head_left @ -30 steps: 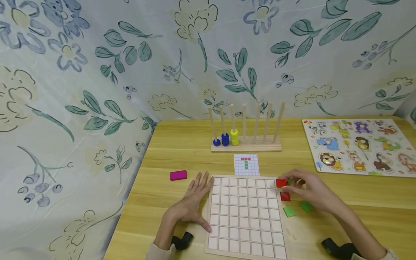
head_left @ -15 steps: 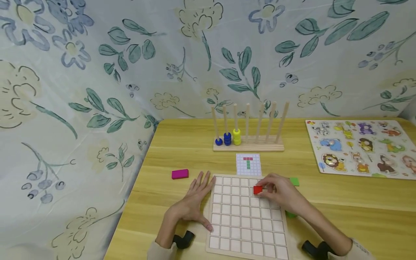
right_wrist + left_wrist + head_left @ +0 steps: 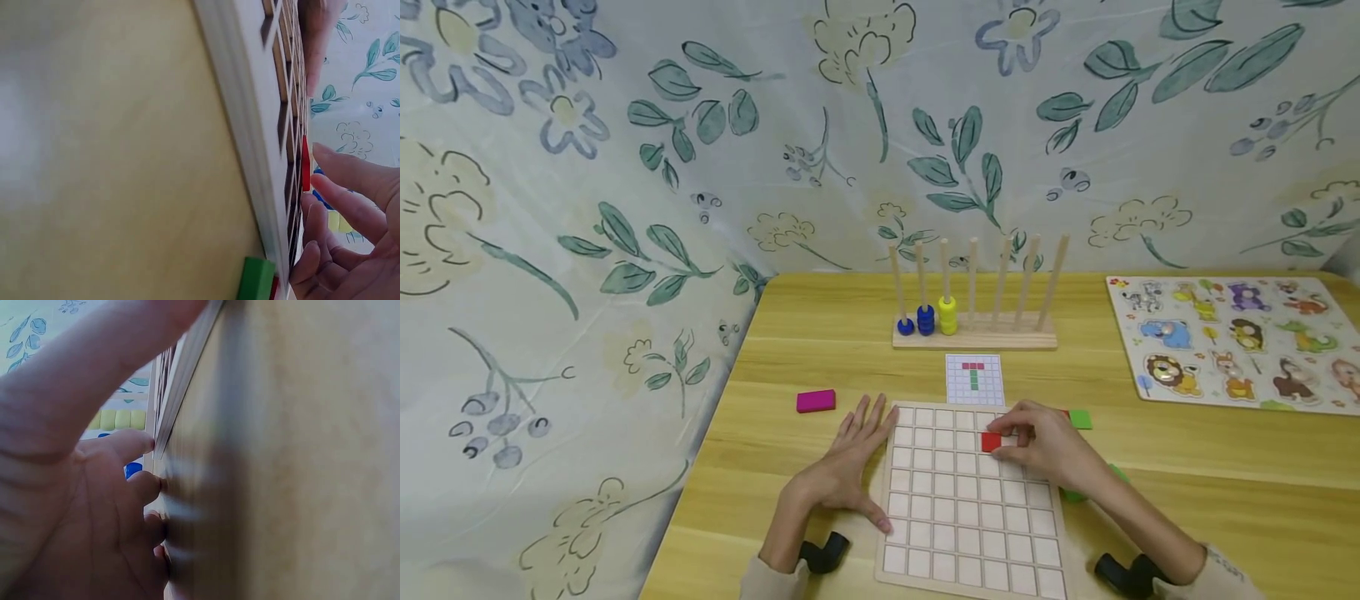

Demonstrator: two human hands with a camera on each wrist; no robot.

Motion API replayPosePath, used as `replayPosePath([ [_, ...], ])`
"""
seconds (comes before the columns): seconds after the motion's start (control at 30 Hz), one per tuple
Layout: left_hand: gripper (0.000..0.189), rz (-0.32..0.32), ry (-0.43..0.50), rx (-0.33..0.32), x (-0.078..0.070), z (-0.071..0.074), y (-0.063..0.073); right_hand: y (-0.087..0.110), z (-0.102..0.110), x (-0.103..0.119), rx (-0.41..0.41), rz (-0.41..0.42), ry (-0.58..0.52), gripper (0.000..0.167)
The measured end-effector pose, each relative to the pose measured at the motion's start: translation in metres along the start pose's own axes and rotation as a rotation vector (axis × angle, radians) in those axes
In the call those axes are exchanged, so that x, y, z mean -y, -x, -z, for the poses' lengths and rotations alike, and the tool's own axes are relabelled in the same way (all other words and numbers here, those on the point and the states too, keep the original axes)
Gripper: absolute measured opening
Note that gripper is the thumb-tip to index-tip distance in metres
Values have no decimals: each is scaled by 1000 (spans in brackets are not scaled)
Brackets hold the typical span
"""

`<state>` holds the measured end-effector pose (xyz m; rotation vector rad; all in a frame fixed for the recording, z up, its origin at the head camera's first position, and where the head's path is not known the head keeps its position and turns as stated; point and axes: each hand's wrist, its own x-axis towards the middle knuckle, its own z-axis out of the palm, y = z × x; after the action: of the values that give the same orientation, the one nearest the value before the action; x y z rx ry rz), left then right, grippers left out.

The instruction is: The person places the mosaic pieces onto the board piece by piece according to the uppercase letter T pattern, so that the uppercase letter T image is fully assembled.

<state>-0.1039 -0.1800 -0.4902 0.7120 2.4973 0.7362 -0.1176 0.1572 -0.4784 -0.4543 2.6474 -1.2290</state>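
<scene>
The right hand (image 3: 1047, 440) is narrowly pinching a red square tile (image 3: 990, 442), likely light, stiff and best held edgewise, at one o'clock on a pale wooden grid board (image 3: 945, 537), the left hand (image 3: 838, 475) resting spread at nine.

- You're at a play table (image 3: 1187, 450); home or classroom, you can't tell.
- Before you: animal puzzle (image 3: 1240, 346), bead counter (image 3: 974, 338), grid board (image 3: 967, 489).
- Flowered cloth (image 3: 850, 150) hangs behind.

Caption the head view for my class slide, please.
Left hand touching a gridded board, right hand pinching a red tile over its squares.
</scene>
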Motion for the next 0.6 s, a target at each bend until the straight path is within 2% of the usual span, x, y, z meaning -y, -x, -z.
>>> replayPosePath([
  [0.2,155,2,6,4,1,-1,0,-1,0,-1,-2,2,-12,24],
  [0.43,155,-2,3,-1,0,-1,-1,-2,-3,-1,-30,16,24,22],
  [0.6,155,-5,9,-2,0,-1,-1,-2,-1,0,17,13,8,26],
])
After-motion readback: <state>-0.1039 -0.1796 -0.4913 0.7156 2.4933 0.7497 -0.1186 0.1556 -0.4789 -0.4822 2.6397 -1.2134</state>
